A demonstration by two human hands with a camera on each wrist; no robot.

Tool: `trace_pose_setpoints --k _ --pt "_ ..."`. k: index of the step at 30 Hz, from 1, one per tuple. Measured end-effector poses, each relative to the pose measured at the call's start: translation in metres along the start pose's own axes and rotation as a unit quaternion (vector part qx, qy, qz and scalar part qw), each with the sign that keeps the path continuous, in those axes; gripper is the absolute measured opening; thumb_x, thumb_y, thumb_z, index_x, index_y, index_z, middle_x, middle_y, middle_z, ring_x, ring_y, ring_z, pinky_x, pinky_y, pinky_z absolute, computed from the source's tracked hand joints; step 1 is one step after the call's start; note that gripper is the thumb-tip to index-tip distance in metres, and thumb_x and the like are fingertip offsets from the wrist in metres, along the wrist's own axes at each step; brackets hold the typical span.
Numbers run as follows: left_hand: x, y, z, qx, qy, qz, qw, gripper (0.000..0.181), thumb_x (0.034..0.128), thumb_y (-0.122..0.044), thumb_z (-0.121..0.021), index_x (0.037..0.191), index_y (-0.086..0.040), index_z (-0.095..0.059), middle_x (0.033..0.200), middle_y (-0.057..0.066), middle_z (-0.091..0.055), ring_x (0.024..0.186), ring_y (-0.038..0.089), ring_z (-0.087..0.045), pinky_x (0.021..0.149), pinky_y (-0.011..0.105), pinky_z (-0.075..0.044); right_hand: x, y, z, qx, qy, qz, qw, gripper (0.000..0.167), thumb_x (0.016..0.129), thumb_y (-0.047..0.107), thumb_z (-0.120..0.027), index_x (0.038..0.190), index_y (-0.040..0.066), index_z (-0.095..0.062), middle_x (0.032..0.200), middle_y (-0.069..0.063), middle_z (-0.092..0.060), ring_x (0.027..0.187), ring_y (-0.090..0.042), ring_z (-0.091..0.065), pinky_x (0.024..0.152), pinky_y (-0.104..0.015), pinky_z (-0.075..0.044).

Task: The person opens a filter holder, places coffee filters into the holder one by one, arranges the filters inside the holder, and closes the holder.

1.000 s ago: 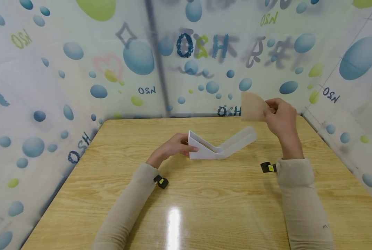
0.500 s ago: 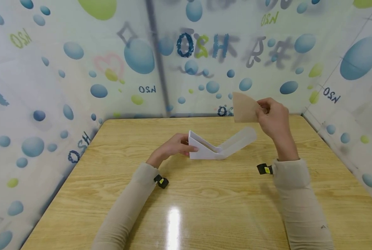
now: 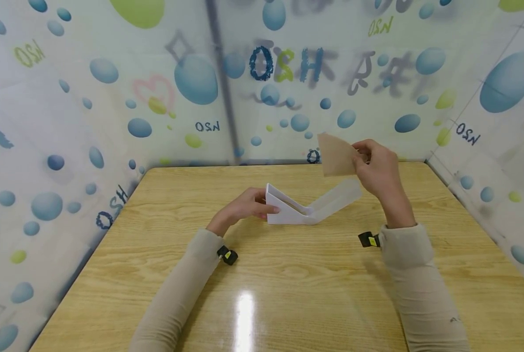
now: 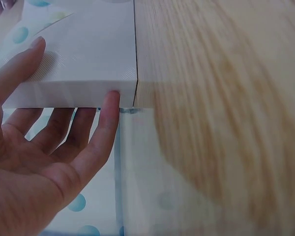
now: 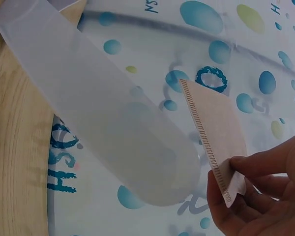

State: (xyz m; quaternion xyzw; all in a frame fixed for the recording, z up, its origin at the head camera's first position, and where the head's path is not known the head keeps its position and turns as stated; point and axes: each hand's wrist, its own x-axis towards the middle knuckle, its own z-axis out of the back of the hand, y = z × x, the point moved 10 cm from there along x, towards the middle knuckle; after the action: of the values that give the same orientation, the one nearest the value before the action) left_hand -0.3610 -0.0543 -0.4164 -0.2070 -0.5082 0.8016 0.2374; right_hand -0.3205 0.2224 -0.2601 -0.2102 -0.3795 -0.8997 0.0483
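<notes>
Head view: white box (image 3: 289,215) stands on the table (image 3: 314,283), its translucent lid (image 3: 337,199) open and slanting up to the right.
Left hand (image 3: 246,204): grips the box's end, thumb on the near face, one finger on the end, the others slightly spread and reaching behind.
Right hand (image 3: 378,166): thumb and fingertips pinch the paper (image 3: 337,156) near one corner.
Paper: held up near the lid's free end, seemingly apart from it.
Pinch and grip: best light at the paper to spare it creases, firm at the box to stop it sliding; passing wide of the lid's tip should avoid knocks.
</notes>
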Motion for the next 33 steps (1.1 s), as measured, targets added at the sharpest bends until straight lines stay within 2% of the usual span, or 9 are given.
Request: trace_pose_setpoints --k 7,15,33 --pt "0.000 0.001 0.000 0.000 0.002 0.000 1.0000 0.037 0.0960 -0.020 -0.074 0.131 -0.012 -0.066 0.122 0.012 -0.072 0.102 0.022 -0.070 0.086 0.046 -0.061 -0.001 0.004 -0.004 -0.011 -0.007 0.013 0.9998 0.029 0.102 0.007 -0.058 0.127 -0.003 -0.066 0.112 -0.027 -0.070 0.099 -0.039 -0.067 0.075 -0.039 -0.053" --pt "-0.001 0.002 0.000 -0.002 -0.001 0.005 1.0000 0.039 0.0954 -0.021 -0.075 0.132 -0.013 -0.066 0.122 0.012 -0.072 0.103 0.023 -0.070 0.085 0.043 -0.062 -0.003 0.009 -0.011 -0.006 0.002 0.033 0.9994 0.030 0.102 0.006 -0.056 0.128 -0.005 -0.065 0.115 -0.028 -0.070 0.102 -0.042 -0.068 0.081 -0.053 -0.056" --pt "-0.001 -0.001 -0.001 -0.001 -0.001 -0.001 1.0000 0.035 0.0960 -0.019 -0.074 0.129 -0.011 -0.067 0.119 0.013 -0.072 0.100 0.021 -0.069 0.081 0.039 -0.062 -0.005 0.017 -0.026 -0.004 0.014 0.059 0.9982 0.027 0.102 0.005 -0.058 0.125 -0.005 -0.066 0.113 -0.027 -0.072 0.096 -0.041 -0.071 0.077 -0.051 -0.057"
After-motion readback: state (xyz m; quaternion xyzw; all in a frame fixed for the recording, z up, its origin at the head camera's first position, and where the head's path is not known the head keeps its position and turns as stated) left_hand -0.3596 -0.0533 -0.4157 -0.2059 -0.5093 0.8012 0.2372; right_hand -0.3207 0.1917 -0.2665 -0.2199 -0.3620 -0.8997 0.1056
